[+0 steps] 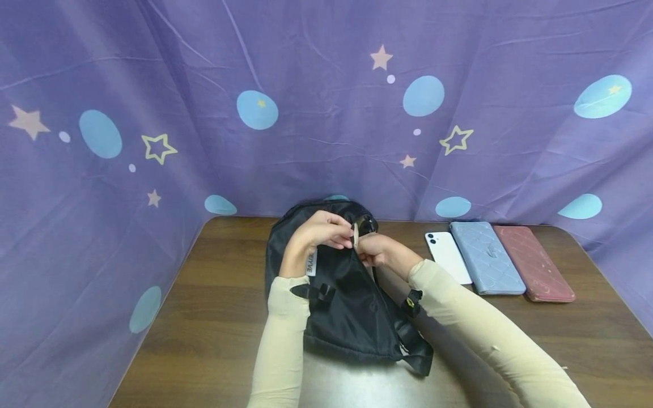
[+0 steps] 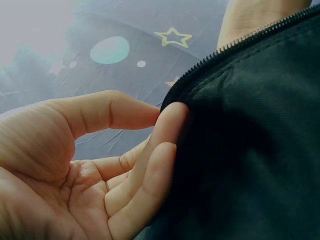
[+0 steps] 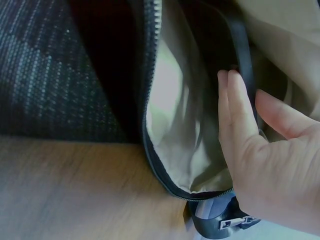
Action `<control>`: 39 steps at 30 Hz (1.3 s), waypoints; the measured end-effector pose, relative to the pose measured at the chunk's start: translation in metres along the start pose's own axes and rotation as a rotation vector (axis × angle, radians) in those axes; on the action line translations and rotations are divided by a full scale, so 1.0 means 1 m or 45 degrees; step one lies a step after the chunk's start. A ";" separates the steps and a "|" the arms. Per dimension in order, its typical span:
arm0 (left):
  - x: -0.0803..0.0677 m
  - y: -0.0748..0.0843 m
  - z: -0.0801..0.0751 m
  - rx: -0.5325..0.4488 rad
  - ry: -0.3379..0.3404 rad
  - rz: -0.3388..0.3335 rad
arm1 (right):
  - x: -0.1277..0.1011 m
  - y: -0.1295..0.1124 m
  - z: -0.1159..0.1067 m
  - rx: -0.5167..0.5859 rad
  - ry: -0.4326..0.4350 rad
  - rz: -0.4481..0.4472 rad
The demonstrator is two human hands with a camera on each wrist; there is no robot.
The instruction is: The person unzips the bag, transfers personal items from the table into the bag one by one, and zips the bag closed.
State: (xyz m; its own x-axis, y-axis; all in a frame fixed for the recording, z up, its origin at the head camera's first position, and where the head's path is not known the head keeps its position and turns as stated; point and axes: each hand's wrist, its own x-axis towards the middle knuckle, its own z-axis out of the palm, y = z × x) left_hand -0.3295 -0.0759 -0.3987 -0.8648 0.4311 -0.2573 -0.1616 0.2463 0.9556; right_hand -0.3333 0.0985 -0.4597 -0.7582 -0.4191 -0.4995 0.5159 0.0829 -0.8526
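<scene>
Black bag [image 1: 347,300] lies on counter [image 1: 214,317]; left hand [image 1: 321,229] pinches the zipper-opening edge; right hand [image 1: 374,249] grips the opposite edge, fingers curled; phone [image 1: 449,256] lies beside.

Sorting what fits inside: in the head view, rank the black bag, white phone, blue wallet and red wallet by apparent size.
1. black bag, clearly largest.
2. blue wallet and red wallet: they look alike, so unranked.
3. white phone, smallest, though its right edge seems tucked under the blue wallet.
</scene>
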 end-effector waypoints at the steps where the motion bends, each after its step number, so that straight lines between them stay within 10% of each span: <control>1: 0.000 0.000 0.001 -0.002 0.001 0.000 | 0.000 0.000 0.000 0.000 0.004 -0.002; 39: -0.005 -0.001 -0.011 0.001 -0.013 0.025 | 0.004 0.005 0.003 -0.091 0.137 0.048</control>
State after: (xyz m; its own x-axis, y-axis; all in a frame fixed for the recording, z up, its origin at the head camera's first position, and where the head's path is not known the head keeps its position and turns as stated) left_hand -0.3303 -0.0880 -0.3970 -0.8630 0.4445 -0.2402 -0.1443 0.2387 0.9603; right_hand -0.3332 0.0947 -0.4655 -0.7791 -0.3153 -0.5418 0.5181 0.1626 -0.8397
